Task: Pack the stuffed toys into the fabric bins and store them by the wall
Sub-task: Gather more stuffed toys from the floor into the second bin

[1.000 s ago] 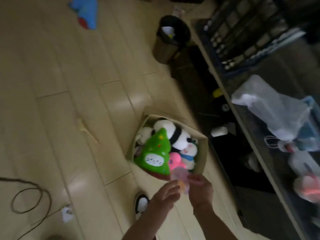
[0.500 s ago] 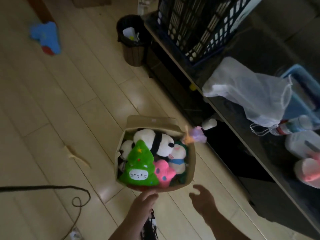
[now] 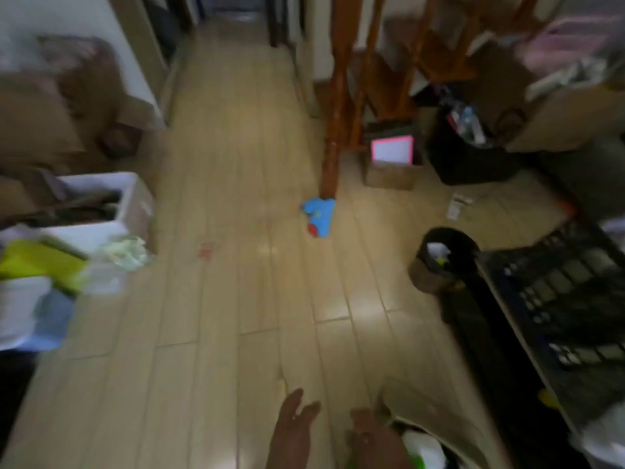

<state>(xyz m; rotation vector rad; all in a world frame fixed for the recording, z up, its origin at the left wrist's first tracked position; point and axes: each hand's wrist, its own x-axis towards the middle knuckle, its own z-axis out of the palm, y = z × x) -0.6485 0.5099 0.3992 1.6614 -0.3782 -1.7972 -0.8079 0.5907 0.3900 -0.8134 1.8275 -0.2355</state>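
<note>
Below me, the pale plank floor (image 3: 236, 231) fills most of the view, running from my feet to a doorway at the far end. Along my right side stands a dark worktop (image 3: 500, 333) carrying a black lattice crate (image 3: 568, 299). On the left, a white box (image 3: 111, 204) sits on the floor beside blurred brown furniture, with a yellow-green item (image 3: 37, 258) and crumpled pale material in front of it. Beyond the worktop, a black waste bin (image 3: 470, 154) holding mixed rubbish stands near orange-brown wooden legs (image 3: 334, 113). A smaller round bin (image 3: 439, 262) with a dark liner stands at the worktop's near corner. The fabric bin (image 3: 436, 414) is at the bottom right edge, only partly in frame, its tan wall folded outward; white and green stuffed toys (image 3: 422, 448) show inside it. A blue stuffed toy (image 3: 319, 214) with a red patch lies on the floor at the foot of the nearest wooden leg, well apart from the fabric bin. My left hand (image 3: 292, 431) is at the bottom edge, fingers extended and empty. My right hand (image 3: 368, 438) is just beside the fabric bin's near wall; motion blur prevents me from telling whether it grips anything.
</note>
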